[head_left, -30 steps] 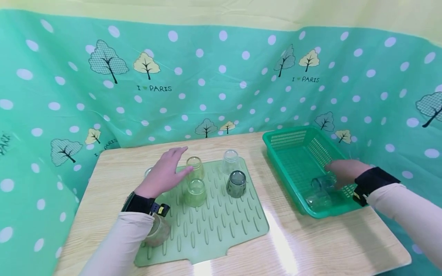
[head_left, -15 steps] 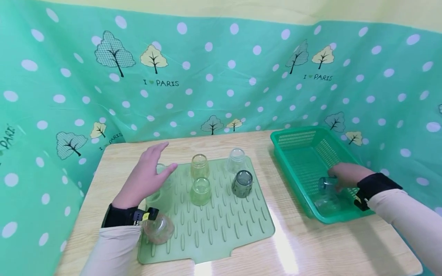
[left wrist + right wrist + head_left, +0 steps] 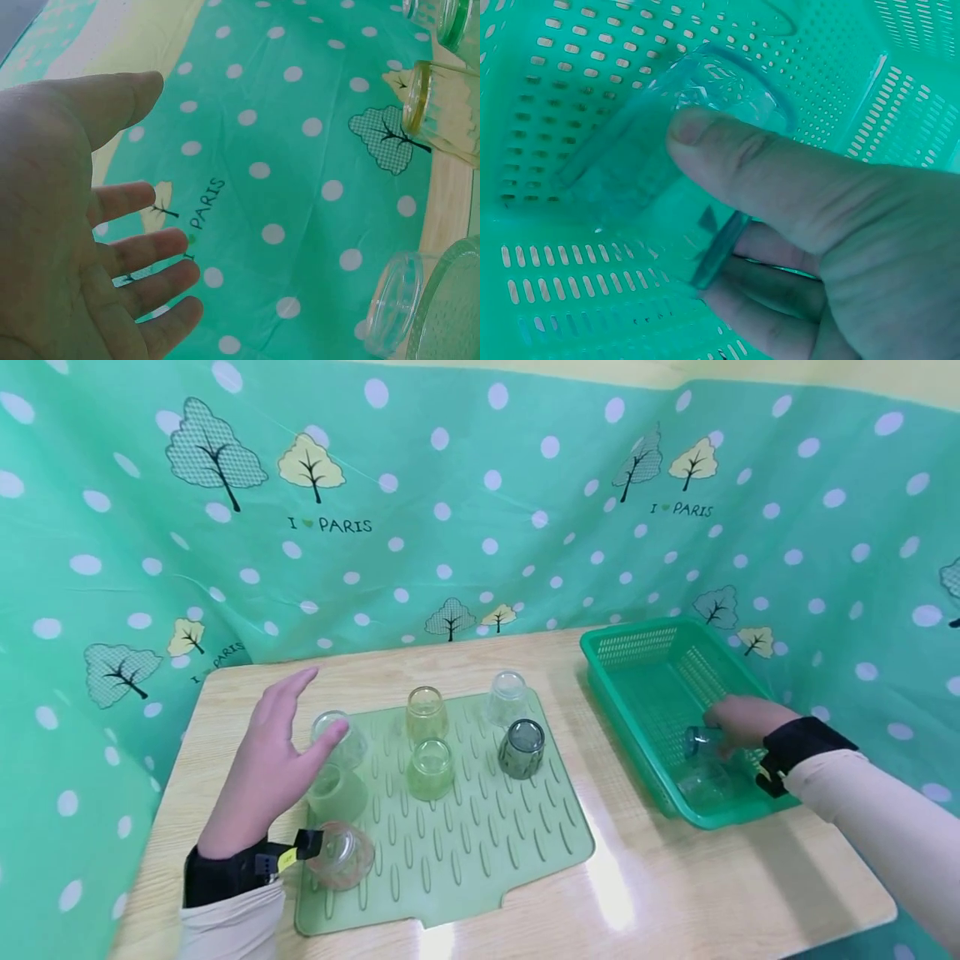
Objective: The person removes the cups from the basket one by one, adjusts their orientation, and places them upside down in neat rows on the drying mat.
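Observation:
In the head view my right hand point(image 3: 750, 722) reaches into the green basket point(image 3: 626, 739) and grips a blue-tinted drinking glass point(image 3: 697, 742). The right wrist view shows the thumb on one side and curled fingers by the dark glass edge point(image 3: 720, 251). A clear glass point(image 3: 703, 783) lies beside it in the basket. My left hand point(image 3: 266, 760) hovers over the left of the green drying mat point(image 3: 480, 881), fingers spread and holding nothing. Nearest to it, a clear glass point(image 3: 345, 743), a green glass point(image 3: 339, 795) and a pinkish glass point(image 3: 341, 857) stand upside down.
Farther right on the mat are an upturned yellow glass point(image 3: 427, 717), a light green glass point(image 3: 431, 772), a clear glass point(image 3: 510, 697) and a dark grey glass point(image 3: 521, 750). A polka-dot curtain point(image 3: 480, 568) encloses the wooden table point(image 3: 637, 893) at its back and sides.
My left hand has drawn left and toward me, away from the middle glasses, uncovering those at the mat's left. My right hand stays in the basket at the blue-tinted glass.

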Demonstrator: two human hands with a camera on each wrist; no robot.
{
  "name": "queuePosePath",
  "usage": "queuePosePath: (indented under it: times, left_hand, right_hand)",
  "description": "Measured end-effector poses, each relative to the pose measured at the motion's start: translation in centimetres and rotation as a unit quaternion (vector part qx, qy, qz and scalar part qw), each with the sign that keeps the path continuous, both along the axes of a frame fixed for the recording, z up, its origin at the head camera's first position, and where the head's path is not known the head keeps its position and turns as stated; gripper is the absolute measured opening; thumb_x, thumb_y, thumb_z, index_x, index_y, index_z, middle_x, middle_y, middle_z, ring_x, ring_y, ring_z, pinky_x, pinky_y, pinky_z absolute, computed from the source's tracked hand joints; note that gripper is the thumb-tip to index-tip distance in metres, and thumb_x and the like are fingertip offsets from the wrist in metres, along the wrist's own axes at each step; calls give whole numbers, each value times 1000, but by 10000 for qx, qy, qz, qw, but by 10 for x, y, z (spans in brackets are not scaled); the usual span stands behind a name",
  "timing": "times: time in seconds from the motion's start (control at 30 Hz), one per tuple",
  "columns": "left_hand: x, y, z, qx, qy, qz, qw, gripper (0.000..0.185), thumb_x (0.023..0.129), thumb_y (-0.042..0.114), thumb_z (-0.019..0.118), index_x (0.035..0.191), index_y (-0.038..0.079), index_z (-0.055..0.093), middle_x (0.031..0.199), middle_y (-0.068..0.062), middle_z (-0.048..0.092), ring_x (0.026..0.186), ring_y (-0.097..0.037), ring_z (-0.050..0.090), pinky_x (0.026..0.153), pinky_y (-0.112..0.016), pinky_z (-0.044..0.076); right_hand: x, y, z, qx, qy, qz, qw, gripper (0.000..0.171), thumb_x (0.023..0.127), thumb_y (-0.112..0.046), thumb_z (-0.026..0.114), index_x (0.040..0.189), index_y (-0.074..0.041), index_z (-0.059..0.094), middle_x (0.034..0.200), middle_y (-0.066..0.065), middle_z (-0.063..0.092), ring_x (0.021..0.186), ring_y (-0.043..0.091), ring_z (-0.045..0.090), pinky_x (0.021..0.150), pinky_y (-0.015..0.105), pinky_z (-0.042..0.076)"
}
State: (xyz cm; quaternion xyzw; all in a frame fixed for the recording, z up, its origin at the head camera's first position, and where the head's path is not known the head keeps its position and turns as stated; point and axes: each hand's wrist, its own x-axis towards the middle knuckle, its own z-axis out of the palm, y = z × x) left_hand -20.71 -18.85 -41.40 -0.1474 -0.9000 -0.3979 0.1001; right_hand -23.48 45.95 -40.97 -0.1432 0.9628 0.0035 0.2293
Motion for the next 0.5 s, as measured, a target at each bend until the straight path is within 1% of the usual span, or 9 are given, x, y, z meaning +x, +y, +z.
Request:
queuePosePath:
  times: [0.17,0.27,0.37,0.5]
  left_hand:
    - [5,-7,-4,186,19,25,9998,79,100,38,69,165,26,27,165,-13,30,151,-40,26,115,-71,27]
    - [6,-6,-3,310,6,-28,9995,78,99,38,70,164,29,27,165,-10,30,151,-37,26,115,-70,28]
    - [6,-4,-3,385,8,-93,9992,77,99,38,70,164,32,28,165,-7,30,152,-35,26,115,-70,29]
    - [6,-3,-5,384,-48,-171,9991,76,100,40,69,164,31,28,166,-6,29,152,-35,26,115,-69,29]
  right_hand:
    - [-11,-6,-3,-44,56,-33,10000,45,75,-14,90,111,7,72,106,20,74,99,44,69,84,58,59]
    - [-13,-5,-4,-100,8,-118,9999,45,76,-14,90,111,7,72,106,20,73,99,45,68,85,58,59]
    - [-13,-6,-3,-44,-14,-194,9998,44,76,-14,90,110,6,72,105,19,73,98,43,69,83,58,59]
    - [-13,-9,-2,89,-87,-304,9995,46,76,-15,90,111,7,71,104,19,73,97,43,68,82,58,59]
